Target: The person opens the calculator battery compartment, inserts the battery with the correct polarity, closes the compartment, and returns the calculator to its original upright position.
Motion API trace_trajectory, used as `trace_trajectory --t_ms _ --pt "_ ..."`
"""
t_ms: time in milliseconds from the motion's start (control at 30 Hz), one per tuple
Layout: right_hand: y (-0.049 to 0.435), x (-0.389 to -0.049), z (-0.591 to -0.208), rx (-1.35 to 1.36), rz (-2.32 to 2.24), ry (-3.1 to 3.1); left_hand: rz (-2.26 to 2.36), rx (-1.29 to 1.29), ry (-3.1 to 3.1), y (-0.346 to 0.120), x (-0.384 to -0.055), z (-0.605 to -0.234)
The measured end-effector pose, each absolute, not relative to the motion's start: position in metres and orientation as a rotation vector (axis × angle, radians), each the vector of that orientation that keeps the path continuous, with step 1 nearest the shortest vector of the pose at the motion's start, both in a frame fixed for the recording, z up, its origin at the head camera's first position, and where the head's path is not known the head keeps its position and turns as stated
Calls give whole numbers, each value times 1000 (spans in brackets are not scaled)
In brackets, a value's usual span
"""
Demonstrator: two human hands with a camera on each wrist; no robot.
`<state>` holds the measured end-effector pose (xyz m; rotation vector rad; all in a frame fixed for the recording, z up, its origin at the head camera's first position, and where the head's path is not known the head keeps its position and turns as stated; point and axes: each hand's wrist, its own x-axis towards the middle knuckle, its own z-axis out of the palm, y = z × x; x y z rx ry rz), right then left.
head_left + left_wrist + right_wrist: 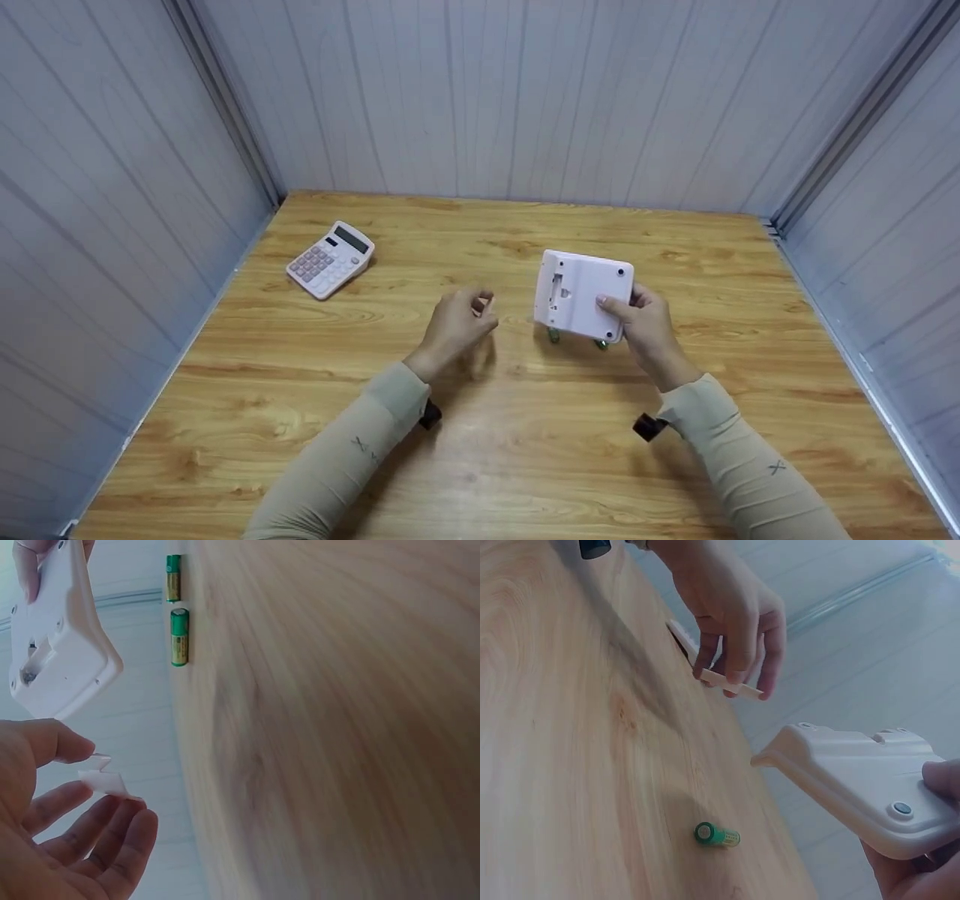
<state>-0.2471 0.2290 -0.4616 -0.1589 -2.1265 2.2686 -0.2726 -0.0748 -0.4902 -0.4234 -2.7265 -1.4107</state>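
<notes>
My right hand [651,330] grips a white calculator [589,300] by its right edge, thumb on its back. The back faces up, and its battery compartment [556,289] is uncovered, with no battery visible inside. Between thumb and fingers, my left hand [459,324] pinches a small white battery cover [105,781], held apart from the calculator to its left. Two green and gold batteries lie on the table below the calculator: one battery [553,334] to the left, the other battery [601,344] to the right, both partly hidden in the head view.
A second calculator [330,261], pale with a grey screen, lies face up at the back left of the wooden table [480,465]. Panelled walls [480,97] enclose the table at the back and both sides. A small black device [649,427] hangs under the right sleeve.
</notes>
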Motion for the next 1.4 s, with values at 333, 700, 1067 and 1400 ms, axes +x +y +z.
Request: trace_trajectory --t_ms 333,700,1067,1400 --pt "241 -249 -463 -199 2269 -2129 -1136 -483 -2959 -78 -272 -494" --pt "255 -251 -459 -264 2272 -2116 -840 -525 -3082 -77 -274 -497" --pt "265 -253 -458 -229 2246 -2097 -734 -554 -3147 -77 -276 -497" --pt "272 -252 -459 -187 2242 -2093 -716 -536 -3164 -74 -278 -496"
